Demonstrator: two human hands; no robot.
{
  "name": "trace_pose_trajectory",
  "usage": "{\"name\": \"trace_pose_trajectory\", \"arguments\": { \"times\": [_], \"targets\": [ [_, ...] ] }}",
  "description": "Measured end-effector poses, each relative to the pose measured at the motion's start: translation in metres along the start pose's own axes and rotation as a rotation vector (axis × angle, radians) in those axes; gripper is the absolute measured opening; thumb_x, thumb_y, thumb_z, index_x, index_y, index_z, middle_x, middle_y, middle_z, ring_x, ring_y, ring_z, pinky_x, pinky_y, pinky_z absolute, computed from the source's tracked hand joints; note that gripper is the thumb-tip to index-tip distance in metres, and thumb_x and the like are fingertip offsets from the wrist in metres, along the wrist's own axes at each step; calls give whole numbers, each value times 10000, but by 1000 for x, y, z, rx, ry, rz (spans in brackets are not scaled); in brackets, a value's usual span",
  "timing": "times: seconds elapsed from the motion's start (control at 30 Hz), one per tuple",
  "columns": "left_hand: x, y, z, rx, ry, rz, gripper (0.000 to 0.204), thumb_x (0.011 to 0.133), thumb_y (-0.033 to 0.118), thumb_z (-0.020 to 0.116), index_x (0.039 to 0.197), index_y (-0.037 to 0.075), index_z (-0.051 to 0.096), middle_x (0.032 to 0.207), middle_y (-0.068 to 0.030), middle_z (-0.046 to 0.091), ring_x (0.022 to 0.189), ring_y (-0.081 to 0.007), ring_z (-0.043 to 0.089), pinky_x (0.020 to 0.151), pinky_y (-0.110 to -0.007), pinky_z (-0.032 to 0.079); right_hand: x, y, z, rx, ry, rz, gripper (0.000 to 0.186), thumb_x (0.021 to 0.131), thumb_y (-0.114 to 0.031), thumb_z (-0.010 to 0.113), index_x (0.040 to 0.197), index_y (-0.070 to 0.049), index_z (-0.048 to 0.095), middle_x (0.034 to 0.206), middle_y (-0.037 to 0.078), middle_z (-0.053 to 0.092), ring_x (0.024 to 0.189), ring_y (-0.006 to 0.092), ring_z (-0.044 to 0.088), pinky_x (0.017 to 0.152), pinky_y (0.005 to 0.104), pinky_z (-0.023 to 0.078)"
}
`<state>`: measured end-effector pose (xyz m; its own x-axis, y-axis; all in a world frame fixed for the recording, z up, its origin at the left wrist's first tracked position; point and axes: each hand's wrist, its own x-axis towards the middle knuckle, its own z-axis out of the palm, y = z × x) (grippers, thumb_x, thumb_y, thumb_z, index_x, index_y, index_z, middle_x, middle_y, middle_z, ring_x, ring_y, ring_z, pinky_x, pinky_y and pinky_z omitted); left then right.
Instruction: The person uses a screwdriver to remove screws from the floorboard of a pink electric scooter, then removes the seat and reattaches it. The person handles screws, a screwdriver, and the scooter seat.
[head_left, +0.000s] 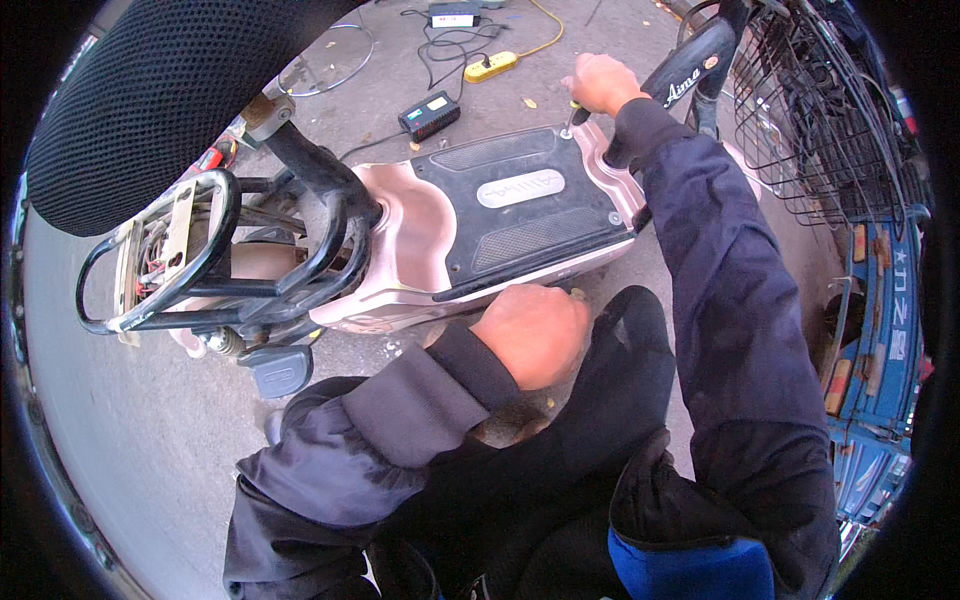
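Note:
An electric scooter lies across my view, with a pale pink body (400, 230) and a dark textured footboard (520, 236). My right hand (600, 85) is closed on a yellow-handled tool, likely a screwdriver (576, 104), held over a fastener (566, 134) at the footboard's far right corner, beside the black front column (680, 80). My left hand (530, 335) is closed just below the footboard's near edge, with its fingertips mostly hidden; I cannot make out what, if anything, it holds.
A black rear rack (230, 205) sits left, below a black mesh seat (150, 90). Behind lie a charger (430, 117), yellow power strip (490, 67) and tangled cables. A wire basket (800, 140) and blue metal vehicle (870, 350) stand right. My dark-clothed legs (630, 350) are below.

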<state>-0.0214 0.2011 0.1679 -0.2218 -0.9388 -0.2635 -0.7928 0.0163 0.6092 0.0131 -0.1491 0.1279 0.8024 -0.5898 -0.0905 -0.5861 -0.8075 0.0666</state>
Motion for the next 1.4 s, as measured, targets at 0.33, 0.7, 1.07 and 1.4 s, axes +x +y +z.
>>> {"name": "trace_pose_trajectory", "arguments": {
  "times": [0.33,0.7,1.07,1.4],
  "targets": [
    [-2,0,1,4,-14,11,294,941,289,734,1023,10,690,893,-234,737,905,-451,734,797,-565,584,-5,-10,-16,1,-126,1,439,1001,-351,622,1127,53,741,1175,286,740,1130,442,714,979,515,570],
    [-6,0,17,14,88,53,274,907,275,735,949,7,697,834,-221,732,832,-434,740,732,-541,585,7,8,16,-91,43,-253,403,1003,-361,668,1058,32,738,1135,281,739,1116,457,709,944,530,571],
    [-9,3,32,-70,152,85,149,821,145,732,900,19,733,872,-221,750,889,-401,762,776,-487,612,18,7,28,-74,-62,-214,463,992,-431,623,948,-7,804,982,267,762,966,426,748,861,527,594],
    [-13,0,20,-153,67,112,330,821,34,665,1123,-62,575,1086,-291,649,1012,-485,691,859,-552,569,16,9,36,-84,206,-158,268,893,-270,657,903,-56,816,930,233,772,922,417,756,830,523,604]
  ]
}}
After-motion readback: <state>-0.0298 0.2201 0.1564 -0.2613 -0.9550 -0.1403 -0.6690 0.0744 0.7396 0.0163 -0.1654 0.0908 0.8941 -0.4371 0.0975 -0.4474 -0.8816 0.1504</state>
